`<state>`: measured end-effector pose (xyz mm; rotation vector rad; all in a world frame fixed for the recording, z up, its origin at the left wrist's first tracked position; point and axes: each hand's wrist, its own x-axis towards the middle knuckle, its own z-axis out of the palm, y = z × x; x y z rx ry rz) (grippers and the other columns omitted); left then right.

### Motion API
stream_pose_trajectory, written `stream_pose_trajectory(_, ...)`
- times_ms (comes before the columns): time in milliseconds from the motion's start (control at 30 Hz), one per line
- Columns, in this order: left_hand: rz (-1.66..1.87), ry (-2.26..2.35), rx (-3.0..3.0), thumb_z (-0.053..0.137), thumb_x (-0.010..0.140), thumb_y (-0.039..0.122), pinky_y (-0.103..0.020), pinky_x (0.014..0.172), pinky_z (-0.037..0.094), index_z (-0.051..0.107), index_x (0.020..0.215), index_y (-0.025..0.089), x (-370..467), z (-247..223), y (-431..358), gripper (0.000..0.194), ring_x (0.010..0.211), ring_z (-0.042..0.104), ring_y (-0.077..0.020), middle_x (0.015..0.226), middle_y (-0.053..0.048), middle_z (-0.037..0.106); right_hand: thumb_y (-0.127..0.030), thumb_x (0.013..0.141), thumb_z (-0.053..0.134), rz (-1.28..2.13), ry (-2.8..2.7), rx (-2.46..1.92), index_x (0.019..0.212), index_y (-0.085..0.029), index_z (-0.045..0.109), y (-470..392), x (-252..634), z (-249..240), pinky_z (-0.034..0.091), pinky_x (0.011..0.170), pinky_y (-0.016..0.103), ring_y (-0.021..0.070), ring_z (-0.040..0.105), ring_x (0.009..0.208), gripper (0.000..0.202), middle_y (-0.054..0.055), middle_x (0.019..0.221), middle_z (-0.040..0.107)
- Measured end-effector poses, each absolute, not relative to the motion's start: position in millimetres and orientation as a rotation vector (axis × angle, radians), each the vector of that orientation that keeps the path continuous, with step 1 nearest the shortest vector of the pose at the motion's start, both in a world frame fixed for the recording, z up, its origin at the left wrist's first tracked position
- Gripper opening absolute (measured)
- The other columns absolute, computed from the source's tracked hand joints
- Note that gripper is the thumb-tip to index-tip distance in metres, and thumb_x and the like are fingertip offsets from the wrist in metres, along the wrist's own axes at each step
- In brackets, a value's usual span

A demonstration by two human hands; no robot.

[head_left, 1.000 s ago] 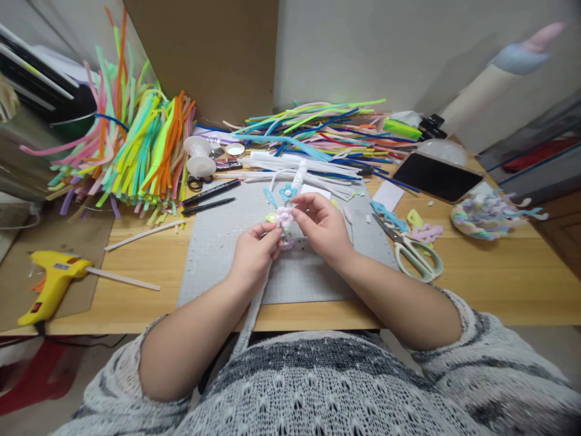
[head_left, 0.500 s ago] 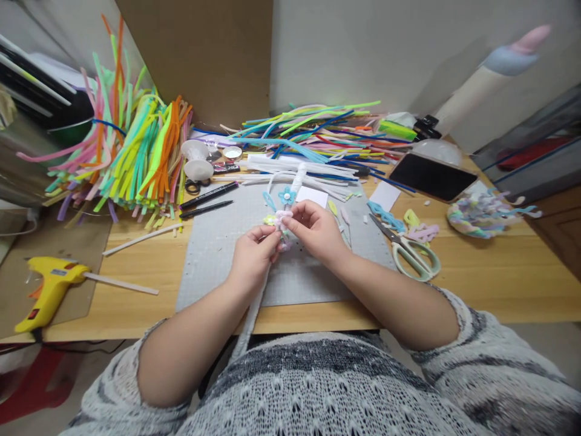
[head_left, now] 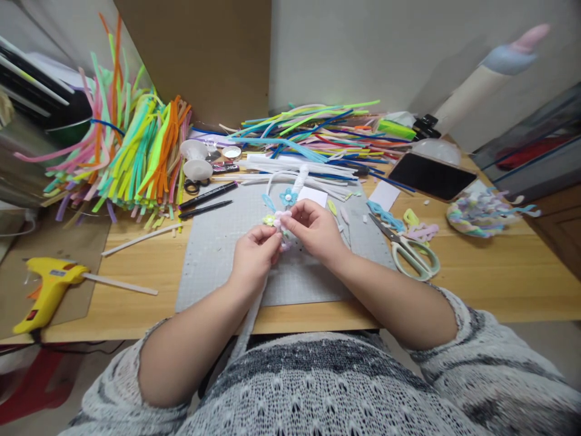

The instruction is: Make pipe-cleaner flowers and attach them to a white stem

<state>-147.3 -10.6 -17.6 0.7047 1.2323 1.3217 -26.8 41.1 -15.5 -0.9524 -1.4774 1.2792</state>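
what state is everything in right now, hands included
left hand: pinched at the pink flower
right hand: pinched on the pink flower
glue gun: lying down, stick in its rear
scissors: lying down, tips over the mat
phone: screen dark
markers: lying down

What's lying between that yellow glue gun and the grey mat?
In the head view, a pale stick pokes from the glue gun toward the mat, over the wooden table; a second pale stick lies farther back.
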Motion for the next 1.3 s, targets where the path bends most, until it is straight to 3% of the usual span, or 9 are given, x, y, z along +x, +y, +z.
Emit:
stream_pose_trajectory(200, 1.345, 1.175, 0.605, 0.073, 0.059, 0.023, -0.018, 0.039, 0.029, 0.061, 0.067, 0.011, -154.4, -10.0, -7.3, 0.019, 0.040, 0.041, -0.0058, 0.048, 0.001, 0.055, -0.047, 0.084, 0.053, 1.321, -1.457, -0.957, 0.081, -0.019, 0.052, 41.0, -19.2, -16.3, 0.035, 0.053, 0.024, 0.0075, 0.042, 0.053, 0.028, -0.004, 0.065, 0.050)
stream_pose_trajectory(367, 1.344, 1.147, 0.605, 0.073, 0.059, 0.023, -0.018, 0.040, 0.030, 0.062, 0.068, 0.011, -159.6, -5.4, -6.3, 0.018, 0.042, 0.042, -0.0055, 0.049, 0.001, 0.055, -0.038, 0.082, 0.057, 1.337, -1.730, -0.961, 0.079, -0.018, 0.058, 37.2, -20.3, -19.9, 0.042, 0.066, 0.027, 0.0112, 0.053, 0.068, 0.020, 0.000, 0.074, 0.060)
stream_pose_trajectory(600, 1.379, 1.161, 0.655, 0.074, 0.059, 0.023, -0.018, 0.040, 0.030, 0.059, 0.067, 0.013, -156.3, -4.3, -9.4, 0.019, 0.042, 0.043, -0.0058, 0.049, 0.003, 0.054, -0.033, 0.079, 0.059, 1.555, -1.647, -0.849, 0.078, -0.018, 0.058, 30.5, -25.7, -17.4, 0.045, 0.064, 0.027, 0.0122, 0.057, 0.066, 0.015, 0.000, 0.072, 0.064)
stream_pose_trajectory(900, 1.378, 1.155, 0.636, 0.073, 0.059, 0.023, -0.018, 0.041, 0.031, 0.060, 0.068, 0.012, -159.5, -2.8, -8.4, 0.019, 0.041, 0.044, -0.0056, 0.050, 0.003, 0.055, -0.024, 0.082, 0.055, 1.099, -1.910, -0.923, 0.078, -0.017, 0.061, 24.1, -21.0, -10.1, 0.039, 0.059, 0.024, 0.0097, 0.051, 0.062, 0.010, 0.000, 0.071, 0.062)
stream_pose_trajectory(1067, 1.322, 1.115, 0.646, 0.072, 0.061, 0.023, -0.018, 0.041, 0.033, 0.059, 0.060, 0.010, -161.4, -2.5, -7.6, 0.018, 0.041, 0.043, -0.0044, 0.050, 0.001, 0.055, -0.025, 0.082, 0.055, 1.030, -1.872, -0.935, 0.076, -0.017, 0.061, 22.2, -19.8, -8.4, 0.039, 0.056, 0.023, 0.0092, 0.051, 0.059, 0.011, -0.001, 0.067, 0.061)
stream_pose_trajectory(1300, 1.239, 1.157, 0.644, 0.075, 0.061, 0.031, -0.019, 0.040, 0.041, 0.061, 0.069, 0.011, -159.8, -2.7, -10.2, 0.025, 0.047, 0.059, -0.0105, 0.059, -0.002, 0.063, -0.025, 0.081, 0.056, 1.002, -1.847, -0.951, 0.072, -0.017, 0.059, 23.1, -19.1, -8.2, 0.036, 0.050, 0.022, 0.0079, 0.047, 0.054, 0.013, -0.002, 0.063, 0.060)
